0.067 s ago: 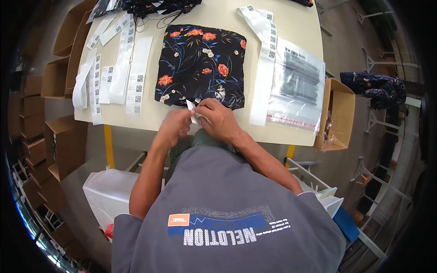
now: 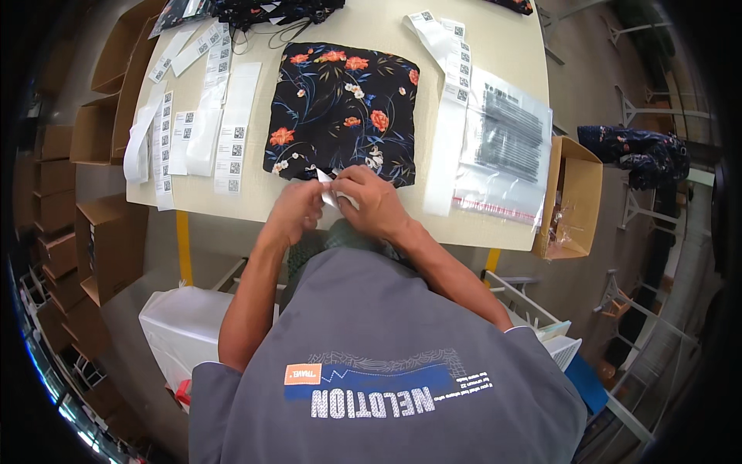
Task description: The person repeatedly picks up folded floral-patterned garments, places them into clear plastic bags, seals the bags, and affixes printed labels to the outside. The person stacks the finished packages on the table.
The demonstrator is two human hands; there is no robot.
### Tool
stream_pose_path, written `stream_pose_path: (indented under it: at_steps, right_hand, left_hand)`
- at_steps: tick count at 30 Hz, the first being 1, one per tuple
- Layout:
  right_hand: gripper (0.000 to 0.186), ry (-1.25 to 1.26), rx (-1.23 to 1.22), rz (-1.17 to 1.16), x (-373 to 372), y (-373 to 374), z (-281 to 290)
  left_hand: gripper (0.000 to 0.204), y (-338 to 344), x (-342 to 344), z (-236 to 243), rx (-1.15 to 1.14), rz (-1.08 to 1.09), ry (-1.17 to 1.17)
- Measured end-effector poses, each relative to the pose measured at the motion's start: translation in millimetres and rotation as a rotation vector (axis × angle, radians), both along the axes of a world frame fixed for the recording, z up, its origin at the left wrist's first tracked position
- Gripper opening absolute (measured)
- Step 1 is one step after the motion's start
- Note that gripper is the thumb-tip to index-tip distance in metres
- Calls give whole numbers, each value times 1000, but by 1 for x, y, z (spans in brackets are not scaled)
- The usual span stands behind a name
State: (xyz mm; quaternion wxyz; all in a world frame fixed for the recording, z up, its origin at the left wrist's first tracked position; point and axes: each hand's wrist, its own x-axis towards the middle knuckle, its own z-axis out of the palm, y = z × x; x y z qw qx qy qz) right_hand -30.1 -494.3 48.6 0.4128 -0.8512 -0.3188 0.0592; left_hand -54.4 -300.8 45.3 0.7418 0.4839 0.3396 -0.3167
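A folded black garment [image 2: 340, 112] with orange and white flowers lies flat at the middle of the table. At its near edge is a small white tag [image 2: 329, 198], pinched between my two hands. My left hand [image 2: 294, 210] is closed, its fingertips at the tag's left side. My right hand [image 2: 369, 203] is bent over the tag from the right, thumb and fingers closed on it. Fingers hide part of the tag, and whether it is fixed to the garment I cannot tell.
Printed label strips [image 2: 202, 127] lie left of the garment, with another strip [image 2: 444, 151] on the right. Beside that are clear plastic bags [image 2: 502, 147]. More dark floral garments [image 2: 278, 11] sit at the far edge. An open cardboard box [image 2: 573, 203] stands off the table's right side.
My left hand has shifted up slightly, and the white tag has tilted a little between the fingers. The garment lies where it was.
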Motion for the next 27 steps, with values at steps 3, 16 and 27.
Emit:
stream_pose_path:
  at_steps: [3,16,27]
  right_hand:
    - [34,174,56,57,17,-4,27]
    - [26,473,-113,-443,98,4,-32]
    - [19,310,158,-721,57,-16,-10]
  left_hand:
    - [26,6,13,1,-163,82,51]
    - [16,2,13,-15,841,44,-680]
    - [40,28,21,-22,1459,-72,-1016]
